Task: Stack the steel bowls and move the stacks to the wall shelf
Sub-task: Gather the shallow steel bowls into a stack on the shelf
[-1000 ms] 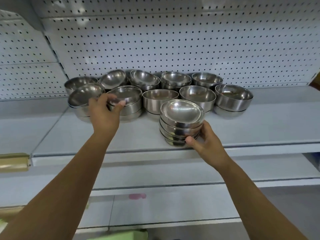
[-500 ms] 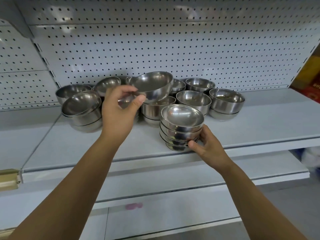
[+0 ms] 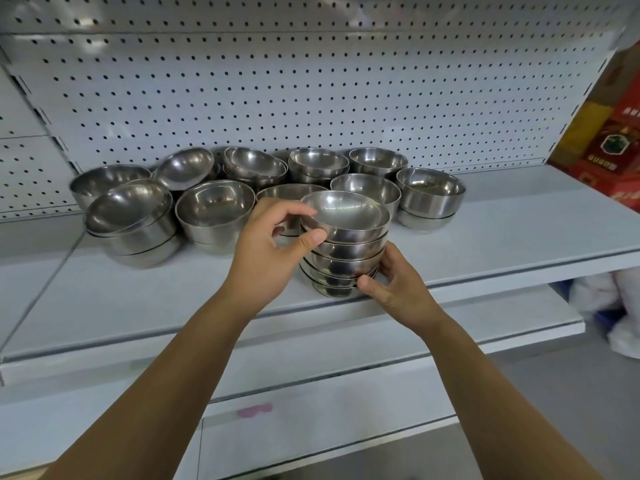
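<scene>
1. Right, grip: left hand (image 3: 266,261) pinches the near-left rim of the top bowl (image 3: 346,216), thumb on the outer wall and fingers curled over the lip. The bowl sits on, or just above, the stack (image 3: 346,268).
2. Right hand (image 3: 398,289) cups the low right side of the stack, thumb across the front near the base and fingers wrapped round behind.
3. Location: the stack stands at the front edge of the grey shelf (image 3: 502,244). The other bowls (image 3: 214,213) are crowded behind it against the pegboard (image 3: 311,98), some nested, some tipped.
4. Handling, my guess: thin steel, so stiff, each bowl light, the pile heavier. Polished walls are slippery and nested bowls can slide or tilt. Best hold is under the base plus a hand on the top rim, not the sides alone.
5. Hard to tell: whether the top bowl is fully seated, the exact count in the stack, and the right fingertips, which are hidden behind it.
6. The red box (image 3: 609,133) and white bags (image 3: 616,306) at the right are cut off. Unclear whether this shelf is the target one.
</scene>
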A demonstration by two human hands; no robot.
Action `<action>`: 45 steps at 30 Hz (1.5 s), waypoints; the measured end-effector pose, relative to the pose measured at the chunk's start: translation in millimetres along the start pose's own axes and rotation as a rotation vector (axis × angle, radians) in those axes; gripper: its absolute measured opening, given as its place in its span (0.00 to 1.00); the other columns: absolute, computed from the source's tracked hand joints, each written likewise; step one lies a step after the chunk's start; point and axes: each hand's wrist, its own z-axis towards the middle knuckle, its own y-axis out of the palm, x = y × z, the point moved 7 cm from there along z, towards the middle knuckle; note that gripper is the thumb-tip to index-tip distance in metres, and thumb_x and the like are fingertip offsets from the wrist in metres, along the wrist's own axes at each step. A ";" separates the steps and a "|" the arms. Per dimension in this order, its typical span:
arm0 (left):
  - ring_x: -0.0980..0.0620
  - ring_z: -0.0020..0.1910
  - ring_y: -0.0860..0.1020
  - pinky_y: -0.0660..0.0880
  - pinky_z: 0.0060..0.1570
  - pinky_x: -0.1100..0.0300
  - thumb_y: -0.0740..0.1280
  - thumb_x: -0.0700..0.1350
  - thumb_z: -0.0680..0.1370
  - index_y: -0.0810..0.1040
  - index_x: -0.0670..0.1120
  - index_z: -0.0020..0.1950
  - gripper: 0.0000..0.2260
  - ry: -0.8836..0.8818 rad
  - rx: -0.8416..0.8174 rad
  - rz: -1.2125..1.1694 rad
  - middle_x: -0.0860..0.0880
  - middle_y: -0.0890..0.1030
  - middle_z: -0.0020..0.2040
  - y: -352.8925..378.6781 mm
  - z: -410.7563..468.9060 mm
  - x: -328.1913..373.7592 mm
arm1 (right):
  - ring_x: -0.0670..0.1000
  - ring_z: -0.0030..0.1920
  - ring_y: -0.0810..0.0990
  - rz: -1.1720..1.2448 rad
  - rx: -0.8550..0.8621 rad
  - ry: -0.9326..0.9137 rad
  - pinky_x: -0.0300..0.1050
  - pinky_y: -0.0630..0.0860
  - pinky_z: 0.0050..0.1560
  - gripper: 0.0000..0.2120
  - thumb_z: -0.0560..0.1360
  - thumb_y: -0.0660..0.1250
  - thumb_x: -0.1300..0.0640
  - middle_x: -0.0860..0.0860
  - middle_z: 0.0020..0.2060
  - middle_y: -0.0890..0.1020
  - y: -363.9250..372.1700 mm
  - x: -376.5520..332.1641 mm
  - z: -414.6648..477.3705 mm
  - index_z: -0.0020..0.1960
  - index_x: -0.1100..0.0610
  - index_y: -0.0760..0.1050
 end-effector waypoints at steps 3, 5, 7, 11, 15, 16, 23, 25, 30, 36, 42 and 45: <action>0.47 0.60 0.81 0.76 0.65 0.47 0.74 0.53 0.74 0.80 0.62 0.55 0.11 -0.019 0.002 -0.042 0.48 0.79 0.58 0.7 -3.1 -5.5 | 0.48 0.68 0.77 0.001 0.001 0.001 0.49 0.74 0.71 0.35 0.70 0.76 0.40 0.44 0.64 0.81 0.6 0.1 -0.3 0.71 0.50 0.69; 0.45 0.60 0.81 0.76 0.64 0.43 0.74 0.53 0.74 0.80 0.61 0.57 0.12 -0.033 -0.002 -0.091 0.46 0.79 0.60 1.3 -4.8 -8.4 | 0.48 0.68 0.78 0.001 0.009 -0.005 0.49 0.75 0.70 0.34 0.69 0.76 0.39 0.43 0.64 0.81 0.9 -0.2 -0.7 0.71 0.50 0.70; 0.45 0.61 0.82 0.76 0.65 0.42 0.74 0.52 0.75 0.80 0.59 0.58 0.13 -0.043 -0.010 -0.124 0.44 0.79 0.61 2.9 -6.1 -10.0 | 0.49 0.67 0.78 0.000 0.010 -0.009 0.50 0.75 0.70 0.34 0.69 0.75 0.38 0.44 0.63 0.81 1.0 -0.5 -0.3 0.70 0.49 0.70; 0.50 0.66 0.79 0.73 0.70 0.46 0.76 0.53 0.73 0.78 0.56 0.62 0.19 -0.099 -0.064 -0.149 0.48 0.79 0.64 7.8 -9.0 -14.7 | 0.49 0.67 0.78 0.025 0.017 -0.017 0.49 0.74 0.70 0.38 0.68 0.76 0.33 0.44 0.63 0.81 0.5 -3.9 -2.1 0.70 0.49 0.70; 0.58 0.71 0.74 0.69 0.74 0.53 0.80 0.47 0.72 0.71 0.58 0.72 0.32 -0.158 -0.173 -0.166 0.60 0.76 0.69 18.1 -10.2 -14.6 | 0.50 0.68 0.78 0.023 0.007 -0.015 0.51 0.74 0.71 0.38 0.68 0.76 0.33 0.44 0.64 0.81 1.8 -6.4 -3.2 0.71 0.50 0.70; 0.60 0.71 0.74 0.69 0.74 0.55 0.80 0.47 0.71 0.69 0.59 0.74 0.34 -0.165 -0.180 -0.161 0.61 0.76 0.69 19.8 -9.7 -14.3 | 0.50 0.68 0.78 0.018 -0.001 -0.011 0.52 0.74 0.71 0.38 0.69 0.76 0.34 0.45 0.65 0.81 1.8 -6.5 -2.8 0.72 0.50 0.70; 0.60 0.72 0.73 0.68 0.75 0.53 0.80 0.50 0.68 0.64 0.55 0.79 0.42 -0.197 -0.148 -0.168 0.57 0.75 0.72 19.6 -9.2 -21.3 | 0.51 0.70 0.77 0.024 -0.024 0.012 0.57 0.72 0.73 0.37 0.70 0.77 0.38 0.47 0.66 0.80 -1.1 -7.8 -2.2 0.73 0.50 0.69; 0.57 0.72 0.73 0.69 0.75 0.51 0.81 0.51 0.68 0.64 0.54 0.79 0.43 -0.205 -0.125 -0.176 0.56 0.75 0.73 19.2 -10.7 -25.6 | 0.51 0.69 0.77 0.032 -0.014 0.017 0.58 0.72 0.73 0.35 0.71 0.76 0.41 0.47 0.66 0.80 -1.7 -6.9 -1.4 0.73 0.49 0.69; 0.54 0.73 0.74 0.69 0.74 0.49 0.81 0.52 0.67 0.63 0.52 0.80 0.45 -0.206 -0.084 -0.207 0.54 0.76 0.73 19.3 -12.2 -31.0 | 0.51 0.67 0.78 0.060 0.000 0.023 0.56 0.72 0.73 0.34 0.70 0.77 0.44 0.48 0.64 0.82 -3.1 -6.8 0.1 0.72 0.49 0.70; 0.56 0.71 0.74 0.70 0.73 0.50 0.81 0.52 0.66 0.65 0.56 0.78 0.44 -0.212 -0.081 -0.209 0.55 0.76 0.72 16.2 -8.7 -29.7 | 0.49 0.63 0.81 0.069 0.008 0.027 0.54 0.75 0.70 0.30 0.69 0.78 0.45 0.47 0.59 0.84 -7.0 -13.8 3.1 0.67 0.52 0.74; 0.59 0.71 0.74 0.72 0.71 0.47 0.81 0.55 0.65 0.66 0.56 0.78 0.44 -0.241 -0.104 -0.221 0.58 0.75 0.72 17.2 -9.0 -27.9 | 0.49 0.65 0.80 0.065 -0.060 0.077 0.52 0.75 0.71 0.38 0.65 0.81 0.46 0.47 0.63 0.82 -5.3 -11.0 2.2 0.71 0.51 0.70; 0.60 0.71 0.73 0.74 0.69 0.44 0.81 0.55 0.65 0.67 0.57 0.77 0.43 -0.257 -0.098 -0.241 0.60 0.75 0.72 17.0 -10.4 -25.4 | 0.46 0.66 0.79 0.001 -0.098 0.092 0.47 0.78 0.67 0.47 0.63 0.86 0.53 0.43 0.65 0.79 3.4 -9.2 -1.3 0.75 0.47 0.64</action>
